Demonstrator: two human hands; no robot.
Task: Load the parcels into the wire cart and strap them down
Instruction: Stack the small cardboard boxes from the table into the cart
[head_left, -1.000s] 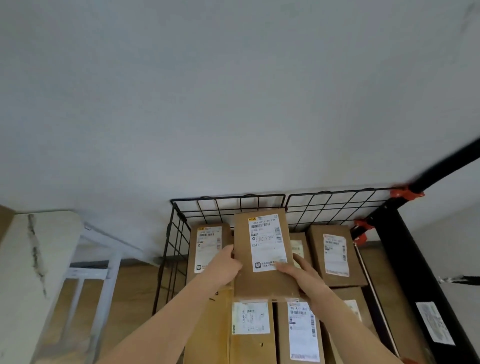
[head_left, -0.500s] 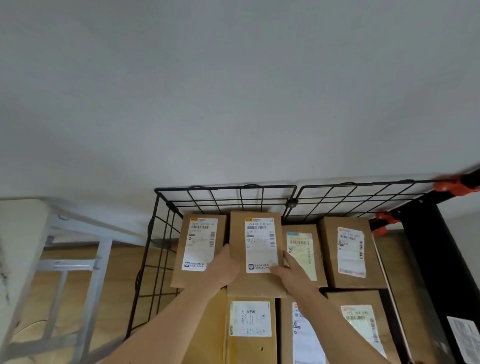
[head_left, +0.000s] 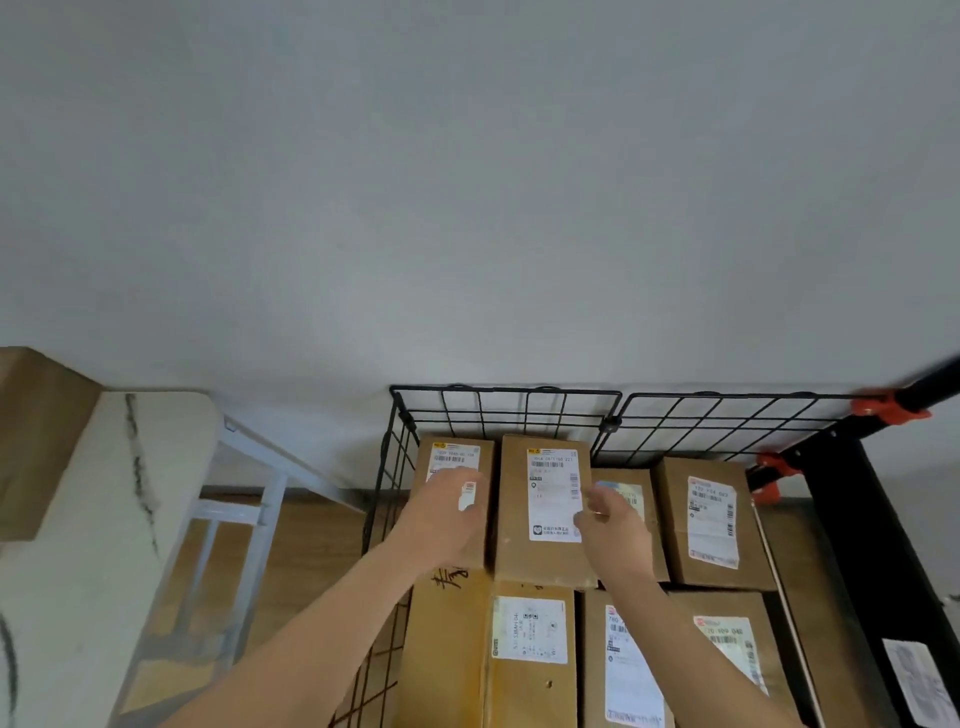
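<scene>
Left grip (head_left: 447, 512): off the centre parcel (head_left: 545, 499). It lies over the top of the rear-left parcel (head_left: 454, 452), fingers extended, nothing held; outline smeared by motion.
Right grip (head_left: 610, 514): also released. Fingers loosely curled, nothing held, just beside the centre parcel's right edge and over the third rear parcel (head_left: 636, 483).

Change vs. 1.0 s ago: the centre parcel was then held up above the row between both grips. At 0.5 s ago it was lower, both grips at its near corners. Now it sits in the rear row of the wire cart (head_left: 524, 415), flanked closely by the rear-left and third parcels, its far end against the cart's back grid. Both grips have drawn apart to either side.

Materials and shapes:
- Parcels: brown corrugated cardboard, rectangular, matte; each has a white printed label with barcodes on top. A fourth rear parcel (head_left: 711, 519) lies at the right; a front row (head_left: 530, 649) lies nearer the camera.
- Cart: thin black wire in a square grid, rounded corners.
- Orange clips (head_left: 888, 408) fix the grid to a black frame (head_left: 841, 519).
- Counter (head_left: 104, 519) at left: pale, marble-like top with a dark vein.
- Floor (head_left: 311, 545): wood-toned.
</scene>
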